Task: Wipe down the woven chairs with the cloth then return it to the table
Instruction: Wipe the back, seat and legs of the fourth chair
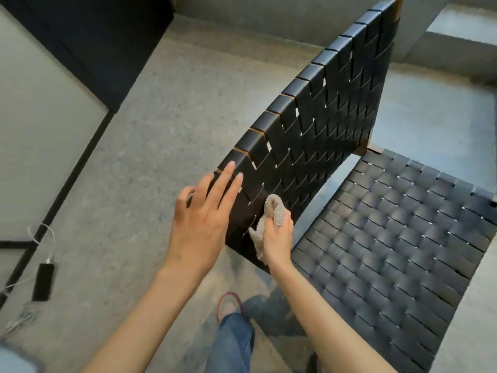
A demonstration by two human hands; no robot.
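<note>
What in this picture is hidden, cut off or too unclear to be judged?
1. Table: outside the head view, its place unknown.
2. Chair legs: hidden below the woven seat and backrest.
3. Cloth: partly hidden inside the right hand.
4. Left hand: slightly blurred; contact with the backrest is uncertain.
5. Black device on the floor: too small to identify.

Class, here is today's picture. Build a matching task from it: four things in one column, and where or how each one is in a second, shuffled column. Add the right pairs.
1 left hand
2 cloth
3 woven seat
4 black device

A lies on the floor at the left
B bunched in the right hand, against the chair back
C fingers straight, at the chair back's top edge
D at the picture's lower right

Pairs: 1-C, 2-B, 3-D, 4-A
</note>
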